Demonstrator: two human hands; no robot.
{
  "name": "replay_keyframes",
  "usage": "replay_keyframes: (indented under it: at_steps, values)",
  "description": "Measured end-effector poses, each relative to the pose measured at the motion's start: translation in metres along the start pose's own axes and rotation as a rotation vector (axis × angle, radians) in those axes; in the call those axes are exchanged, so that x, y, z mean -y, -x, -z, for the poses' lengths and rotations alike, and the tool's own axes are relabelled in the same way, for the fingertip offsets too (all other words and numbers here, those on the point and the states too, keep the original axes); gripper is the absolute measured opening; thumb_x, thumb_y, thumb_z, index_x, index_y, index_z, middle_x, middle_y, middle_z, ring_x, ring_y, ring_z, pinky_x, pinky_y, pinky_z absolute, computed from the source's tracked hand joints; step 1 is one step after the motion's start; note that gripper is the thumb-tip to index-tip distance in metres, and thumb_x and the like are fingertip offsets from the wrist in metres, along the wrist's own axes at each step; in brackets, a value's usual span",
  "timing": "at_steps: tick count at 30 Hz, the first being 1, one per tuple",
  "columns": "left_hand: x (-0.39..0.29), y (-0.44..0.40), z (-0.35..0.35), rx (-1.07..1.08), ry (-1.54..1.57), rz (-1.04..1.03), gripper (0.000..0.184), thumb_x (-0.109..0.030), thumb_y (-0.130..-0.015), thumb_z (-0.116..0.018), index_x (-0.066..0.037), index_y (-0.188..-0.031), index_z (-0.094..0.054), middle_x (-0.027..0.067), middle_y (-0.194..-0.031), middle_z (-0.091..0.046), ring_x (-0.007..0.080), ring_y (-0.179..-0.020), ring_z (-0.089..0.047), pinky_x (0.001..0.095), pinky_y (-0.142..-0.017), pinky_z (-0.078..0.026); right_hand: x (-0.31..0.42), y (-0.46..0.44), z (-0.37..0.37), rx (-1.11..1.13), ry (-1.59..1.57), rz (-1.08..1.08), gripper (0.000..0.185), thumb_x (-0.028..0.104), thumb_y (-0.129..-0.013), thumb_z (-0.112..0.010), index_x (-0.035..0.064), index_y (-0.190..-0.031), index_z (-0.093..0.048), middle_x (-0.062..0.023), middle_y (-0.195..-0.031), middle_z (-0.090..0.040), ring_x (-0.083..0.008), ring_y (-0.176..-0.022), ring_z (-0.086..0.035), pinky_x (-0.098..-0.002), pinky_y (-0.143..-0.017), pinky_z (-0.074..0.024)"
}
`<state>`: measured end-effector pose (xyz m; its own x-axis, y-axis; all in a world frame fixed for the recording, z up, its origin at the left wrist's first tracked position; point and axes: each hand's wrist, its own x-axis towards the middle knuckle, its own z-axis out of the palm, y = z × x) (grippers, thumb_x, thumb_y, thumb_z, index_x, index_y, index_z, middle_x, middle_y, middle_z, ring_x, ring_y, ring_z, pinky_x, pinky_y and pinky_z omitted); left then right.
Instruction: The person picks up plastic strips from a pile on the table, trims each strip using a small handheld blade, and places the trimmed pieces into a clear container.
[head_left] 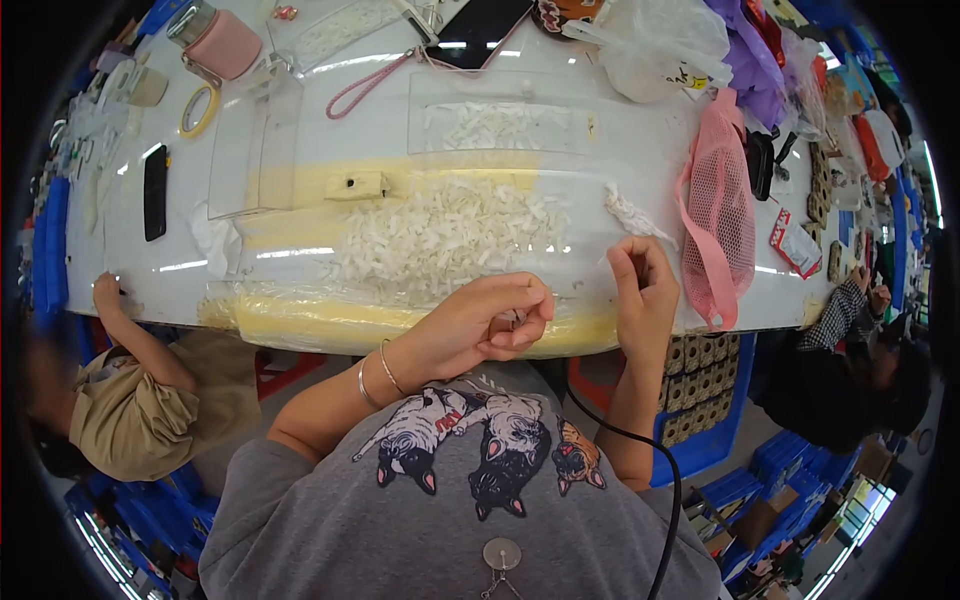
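Observation:
My left hand [505, 312] is held above the near table edge with its fingers curled in. Anything inside it is too small to name. To its right, my right hand [647, 285] is raised with thumb and fingers pinched together; what sits at the fingertips, if anything, cannot be made out. Just beyond my left hand lies a loose pile of small whitish translucent strips [440, 235]. A twisted white bundle [630, 210] rests on the table past my right hand.
Beyond the pile stands a clear tray [560, 140] with more strips. A pink mesh bag [725, 200] lies at right, a plastic bag [650, 50] behind. A tape roll [199, 110], pink bottle [222, 42] and phone [480, 35] are farther back. Other people sit at both sides.

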<state>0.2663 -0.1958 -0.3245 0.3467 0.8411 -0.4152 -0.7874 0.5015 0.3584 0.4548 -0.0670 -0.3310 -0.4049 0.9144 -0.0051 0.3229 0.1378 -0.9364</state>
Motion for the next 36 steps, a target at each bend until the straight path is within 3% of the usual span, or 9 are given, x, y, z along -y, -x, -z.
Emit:
replay_keyframes:
  at_steps: [4, 8, 12, 17, 20, 26, 32, 36]
  values:
    - [-0.003, 0.001, -0.009, 0.063, -0.007, -0.055, 0.026, -0.028, -0.109, -0.047, -0.005, -0.101, -0.055, -0.0013, -0.071, -0.046, 0.0043, -0.057, -0.034, 0.0194, -0.049, -0.025, 0.029, 0.022, -0.021, 0.193, -0.356, 0.041, 0.011, 0.008, -0.099, -0.065, 0.0009, -0.094, -0.058, 0.0002, -0.089, -0.054, -0.0061, -0.075, -0.051, -0.0216, -0.067, -0.0412]
    - [-0.002, 0.003, -0.006, 0.185, 0.103, -0.095, 0.021, -0.026, -0.109, -0.049, -0.007, -0.103, -0.054, -0.0028, -0.07, -0.044, 0.0034, -0.057, -0.033, 0.0201, -0.049, -0.023, 0.034, 0.027, -0.039, 0.192, -0.406, 0.125, 0.012, 0.009, -0.099, -0.065, 0.0017, -0.092, -0.057, -0.0025, -0.09, -0.053, -0.0071, -0.076, -0.053, -0.0215, -0.066, -0.0406]
    - [-0.001, 0.007, -0.001, 0.23, 0.153, -0.165, 0.016, -0.023, -0.109, -0.048, -0.008, -0.104, -0.051, -0.0029, -0.07, -0.043, 0.0039, -0.057, -0.032, 0.0204, -0.049, -0.022, 0.032, 0.028, -0.042, 0.201, -0.329, 0.22, 0.009, 0.006, -0.097, -0.065, 0.0002, -0.104, -0.063, -0.0039, -0.089, -0.053, -0.0079, -0.074, -0.052, -0.0218, -0.065, -0.0397]
    - [-0.002, 0.01, 0.002, 0.178, 0.09, -0.237, 0.017, -0.024, -0.109, -0.047, -0.009, -0.103, -0.048, -0.0029, -0.069, -0.043, 0.0044, -0.057, -0.031, 0.0204, -0.049, -0.022, 0.043, 0.023, -0.03, 0.307, -0.038, 0.411, 0.04, 0.002, -0.093, -0.065, -0.0009, -0.133, -0.064, -0.0082, -0.08, -0.056, -0.0138, -0.068, -0.053, -0.026, -0.06, -0.0405]
    - [-0.004, 0.014, 0.0, 0.118, 0.071, -0.209, 0.017, -0.025, -0.109, -0.047, -0.01, -0.102, -0.047, -0.0029, -0.069, -0.043, 0.0043, -0.056, -0.031, 0.0204, -0.049, -0.021, 0.051, 0.024, -0.027, 0.363, 0.109, 0.423, 0.046, 0.001, -0.092, -0.065, 0.0005, -0.138, -0.061, -0.0097, -0.074, -0.055, -0.0192, -0.062, -0.053, -0.0299, -0.056, -0.0419]
    - [-0.007, 0.015, -0.002, 0.081, 0.053, -0.173, 0.017, -0.025, -0.109, -0.048, -0.01, -0.1, -0.046, -0.0028, -0.068, -0.044, 0.0039, -0.056, -0.03, 0.0205, -0.049, -0.021, 0.048, 0.025, -0.029, 0.345, 0.113, 0.473, 0.047, 0.001, -0.09, -0.066, 0.0014, -0.137, -0.062, -0.0096, -0.07, -0.054, -0.0231, -0.057, -0.053, -0.0325, -0.053, -0.0424]
    - [-0.005, 0.015, 0.003, 0.114, 0.04, -0.184, 0.013, -0.021, -0.108, -0.048, -0.009, -0.106, -0.05, -0.0021, -0.072, -0.045, 0.0046, -0.06, -0.035, 0.021, -0.053, -0.025, 0.051, 0.026, -0.023, 0.341, 0.312, 0.504, 0.049, 0.001, -0.089, -0.067, 0.0028, -0.138, -0.062, -0.0102, -0.072, -0.056, -0.024, -0.058, -0.055, -0.0335, -0.054, -0.0438]
    - [-0.007, 0.017, 0.0, 0.08, 0.019, -0.198, 0.014, -0.022, -0.108, -0.049, -0.01, -0.103, -0.05, -0.0026, -0.071, -0.044, 0.0041, -0.059, -0.034, 0.0207, -0.052, -0.024, 0.054, 0.026, -0.027, 0.352, 0.158, 0.465, 0.049, 0.002, -0.09, -0.067, 0.0041, -0.138, -0.062, -0.0094, -0.071, -0.055, -0.0236, -0.057, -0.054, -0.0339, -0.053, -0.043]
